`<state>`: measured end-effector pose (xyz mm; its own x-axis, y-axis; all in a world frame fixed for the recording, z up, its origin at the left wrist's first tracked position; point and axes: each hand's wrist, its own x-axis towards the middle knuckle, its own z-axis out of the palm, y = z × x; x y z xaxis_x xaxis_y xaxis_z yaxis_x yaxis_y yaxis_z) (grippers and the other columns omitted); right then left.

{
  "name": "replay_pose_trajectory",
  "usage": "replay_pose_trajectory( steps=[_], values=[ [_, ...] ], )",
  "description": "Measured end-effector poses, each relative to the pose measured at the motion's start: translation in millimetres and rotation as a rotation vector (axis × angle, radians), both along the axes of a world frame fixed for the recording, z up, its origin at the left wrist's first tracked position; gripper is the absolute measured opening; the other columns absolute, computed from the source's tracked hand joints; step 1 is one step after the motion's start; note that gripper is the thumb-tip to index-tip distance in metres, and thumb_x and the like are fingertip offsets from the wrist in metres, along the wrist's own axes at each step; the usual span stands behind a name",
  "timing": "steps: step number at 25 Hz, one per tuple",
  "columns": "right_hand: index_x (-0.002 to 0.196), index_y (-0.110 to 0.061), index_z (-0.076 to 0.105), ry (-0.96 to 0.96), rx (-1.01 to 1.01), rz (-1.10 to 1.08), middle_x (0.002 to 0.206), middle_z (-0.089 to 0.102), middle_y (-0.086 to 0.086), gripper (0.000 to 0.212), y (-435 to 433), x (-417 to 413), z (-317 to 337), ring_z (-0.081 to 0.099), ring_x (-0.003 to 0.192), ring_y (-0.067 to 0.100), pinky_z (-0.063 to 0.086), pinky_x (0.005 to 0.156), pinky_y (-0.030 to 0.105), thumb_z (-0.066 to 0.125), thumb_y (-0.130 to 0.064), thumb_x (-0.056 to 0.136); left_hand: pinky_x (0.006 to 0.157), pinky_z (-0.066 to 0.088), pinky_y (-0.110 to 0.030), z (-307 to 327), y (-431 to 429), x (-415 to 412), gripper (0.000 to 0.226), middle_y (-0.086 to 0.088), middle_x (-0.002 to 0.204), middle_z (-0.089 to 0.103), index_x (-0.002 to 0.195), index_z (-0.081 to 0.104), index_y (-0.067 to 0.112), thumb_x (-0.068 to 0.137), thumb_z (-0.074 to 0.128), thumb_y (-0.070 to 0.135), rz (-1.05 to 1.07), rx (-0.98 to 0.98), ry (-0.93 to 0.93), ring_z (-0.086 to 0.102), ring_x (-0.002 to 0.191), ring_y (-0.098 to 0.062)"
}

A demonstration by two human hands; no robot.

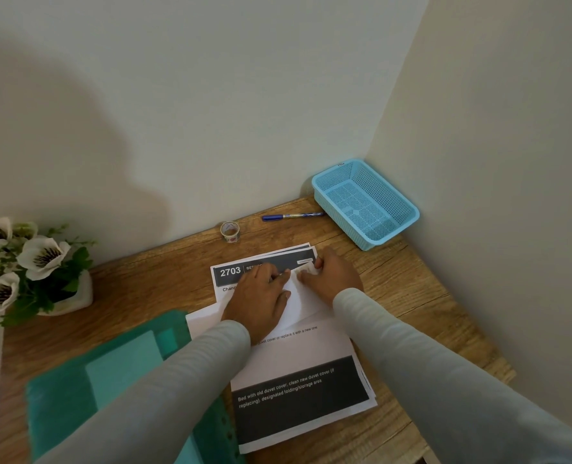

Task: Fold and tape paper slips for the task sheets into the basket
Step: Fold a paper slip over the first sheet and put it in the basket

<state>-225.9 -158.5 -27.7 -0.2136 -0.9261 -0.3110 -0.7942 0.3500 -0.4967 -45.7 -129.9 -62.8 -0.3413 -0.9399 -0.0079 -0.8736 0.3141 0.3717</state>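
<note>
A folded white paper slip (299,301) lies on top of the printed task sheets (298,366), marked 2703, in the middle of the wooden desk. My left hand (259,298) lies flat on the slip's left part and presses it down. My right hand (333,277) is at the slip's upper right corner, where its fingers pinch a small patterned piece of tape (306,270). The light blue mesh basket (365,204) stands empty in the far right corner. A small roll of patterned tape (230,231) stands by the back wall.
A blue pen (291,216) lies between the tape roll and the basket. A teal plastic folder (124,380) covers the desk's near left. White artificial flowers in a white pot (30,266) stand at the left edge. Walls close the back and right sides.
</note>
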Motion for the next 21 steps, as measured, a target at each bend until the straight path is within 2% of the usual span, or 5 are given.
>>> replay_pose_trajectory(
  steps=[4,9,14,19,21],
  values=[
    [0.101,-0.020,0.053,0.034,0.001,-0.033,0.095,0.060,-0.004,0.043,-3.1,6.4,2.1,0.061,0.093,0.020,0.044,0.072,0.033,0.076,-0.053,0.085,0.114,0.038,-0.032,-0.1,0.5,-0.6,0.052,0.002,0.136,0.049,0.155,0.040,0.027,0.106,0.039,0.046,-0.002,0.006,-0.016,0.044,0.126,-0.017],
    [0.090,-0.021,0.052,-0.066,-0.037,0.016,0.087,0.060,-0.008,0.037,2.5,-6.6,-5.9,0.062,0.088,0.018,0.047,0.073,0.030,0.080,-0.044,0.084,0.109,0.038,-0.032,1.5,0.7,-0.8,0.049,0.000,0.131,0.051,0.154,0.043,0.028,0.107,0.041,0.042,-0.042,-0.037,-0.042,0.046,0.122,-0.019],
    [0.077,-0.025,0.044,-0.073,-0.051,-0.082,0.076,0.055,-0.006,0.040,-5.1,-3.5,-1.4,0.054,0.076,0.016,0.036,0.059,0.028,0.079,-0.043,0.085,0.108,0.036,-0.030,0.0,-0.3,0.3,0.046,0.001,0.129,0.051,0.151,0.047,0.028,0.107,0.042,0.040,-0.044,-0.027,-0.042,0.045,0.121,-0.018],
    [0.076,-0.024,0.047,-0.189,-0.055,-0.108,0.078,0.064,0.000,0.035,-4.5,-10.0,-9.5,0.068,0.078,0.028,0.060,0.071,0.042,0.079,-0.033,0.086,0.105,0.039,-0.032,1.0,0.1,-0.2,0.044,0.000,0.126,0.053,0.149,0.050,0.027,0.106,0.045,0.038,-0.039,-0.036,-0.024,0.048,0.118,-0.020],
    [0.079,-0.024,0.050,-0.168,-0.059,-0.066,0.080,0.064,-0.002,0.031,-2.3,-13.4,-10.4,0.066,0.078,0.025,0.060,0.072,0.041,0.079,-0.032,0.087,0.106,0.038,-0.031,-0.4,-0.5,0.0,0.045,0.001,0.127,0.052,0.150,0.049,0.028,0.107,0.044,0.040,-0.038,-0.029,-0.035,0.046,0.119,-0.018]
  ],
)
